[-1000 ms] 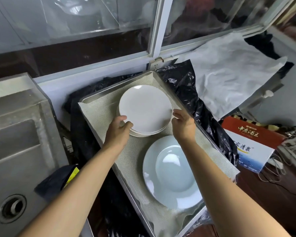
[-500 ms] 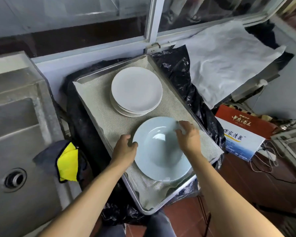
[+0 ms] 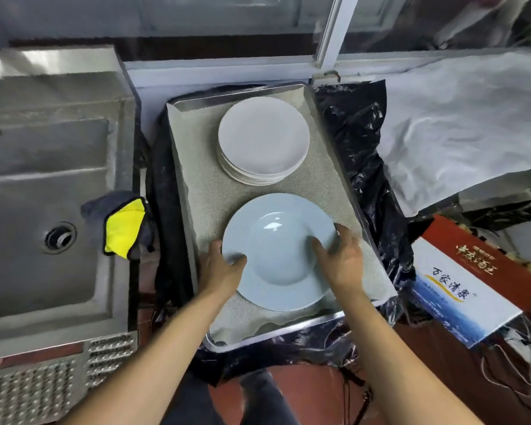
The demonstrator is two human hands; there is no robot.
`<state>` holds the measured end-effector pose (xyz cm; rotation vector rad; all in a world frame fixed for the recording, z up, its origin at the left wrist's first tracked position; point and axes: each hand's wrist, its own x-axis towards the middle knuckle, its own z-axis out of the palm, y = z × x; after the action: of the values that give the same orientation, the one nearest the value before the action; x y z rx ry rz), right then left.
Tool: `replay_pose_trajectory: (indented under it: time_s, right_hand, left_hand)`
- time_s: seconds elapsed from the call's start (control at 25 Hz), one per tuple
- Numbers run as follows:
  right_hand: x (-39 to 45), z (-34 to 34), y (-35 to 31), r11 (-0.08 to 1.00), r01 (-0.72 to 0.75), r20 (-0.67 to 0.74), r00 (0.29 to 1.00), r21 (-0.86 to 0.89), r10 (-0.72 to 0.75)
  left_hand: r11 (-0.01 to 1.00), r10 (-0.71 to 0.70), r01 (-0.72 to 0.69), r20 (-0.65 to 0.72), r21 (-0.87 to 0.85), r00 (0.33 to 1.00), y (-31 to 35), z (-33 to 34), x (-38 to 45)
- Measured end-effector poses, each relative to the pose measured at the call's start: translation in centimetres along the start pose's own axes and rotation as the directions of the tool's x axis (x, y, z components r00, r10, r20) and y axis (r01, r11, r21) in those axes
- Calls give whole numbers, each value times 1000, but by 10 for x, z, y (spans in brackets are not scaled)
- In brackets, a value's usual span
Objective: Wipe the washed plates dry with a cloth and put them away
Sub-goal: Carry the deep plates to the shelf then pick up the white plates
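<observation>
Pale-blue glossy deep plate [image 3: 278, 253], rim pinched by left hand [image 3: 224, 269] and right hand [image 3: 342, 260].

– What plates do you see?

– A pale blue deep plate [image 3: 276, 253] with a wide rim lies right side up in the near half of the metal tray [image 3: 292, 328], on a grey mat [image 3: 196, 167].

– And the others?

– A stack of white plates [image 3: 262, 139] stands behind it in the far half, not touching it.

– Is there a cloth?

– A yellow and dark cloth [image 3: 123, 225] hangs over the edge of the sink [image 3: 37, 191], left of the tray.
</observation>
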<state>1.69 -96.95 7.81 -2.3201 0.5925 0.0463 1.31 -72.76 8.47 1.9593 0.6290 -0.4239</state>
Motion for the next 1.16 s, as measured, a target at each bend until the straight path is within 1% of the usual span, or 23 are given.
replay_pose_trajectory:
  time_s: [0.12, 0.2, 0.28, 0.36, 0.44, 0.6, 0.8, 1.0, 1.08, 1.16]
  right_hand:
    - [6, -2, 0, 998, -51, 68, 996, -35, 53]
    - [11, -1, -1, 995, -91, 115, 989, -40, 95]
    - [15, 0, -2, 992, -122, 131, 984, 10, 120]
    - [14, 1, 0, 988, -134, 106, 986, 80, 125]
    - [10, 0, 3, 978, -148, 93, 986, 148, 135]
    - [-2, -11, 0, 952, -156, 111, 985, 265, 130]
    - [-18, -31, -25, 936, -67, 81, 996, 345, 41]
    - [-39, -37, -63, 918, 102, 92, 985, 384, -147]
    - [-48, -33, -83, 898, 179, 109, 964, 402, -241]
    - [-56, -23, -104, 874, 221, 145, 940, 433, -309]
  left_hand:
    - [999, -20, 19, -7, -39, 1000, 5, 5, -4]
    - [998, -50, 49, -24, -31, 998, 8, 7, -1]
    - [996, -80, 79, -43, -35, 996, 7, 10, 4]
    - [996, -76, 73, -45, -51, 996, 4, 11, 9]
    - [995, -45, 40, -55, -91, 997, 1, 11, 7]
    - [977, 21, -44, -113, -211, 993, 8, 6, -9]
    - [937, 65, -110, -143, -332, 988, 17, -7, -33]
    - [910, 90, -171, -222, -379, 971, 14, -45, -63]
    - [891, 140, -242, -275, -385, 951, 13, -68, -78]
    - [868, 202, -324, -329, -376, 923, 11, -94, -93]
